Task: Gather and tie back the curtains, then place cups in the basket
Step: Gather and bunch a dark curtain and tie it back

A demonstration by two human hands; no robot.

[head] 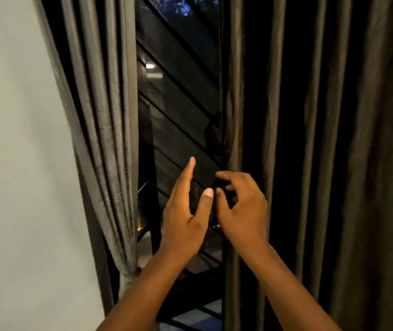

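The left curtain (109, 130), grey and pleated, is gathered against the wall and bound by a tie (128, 274) low down. The right curtain (310, 139) hangs loose and dark, covering the right side of the window. My left hand (186, 211) is raised in front of the glass between the two curtains, fingers straight and thumb up, touching nothing. My right hand (243, 206) is at the right curtain's inner edge (232, 130), with its fingers and thumb curled round the fabric there. No cups or basket are in sight.
A dark window (178, 103) with slanted black bars shows in the gap between the curtains, with a small light reflected in it. A pale wall (18, 163) fills the left side. A bit of floor shows at the bottom.
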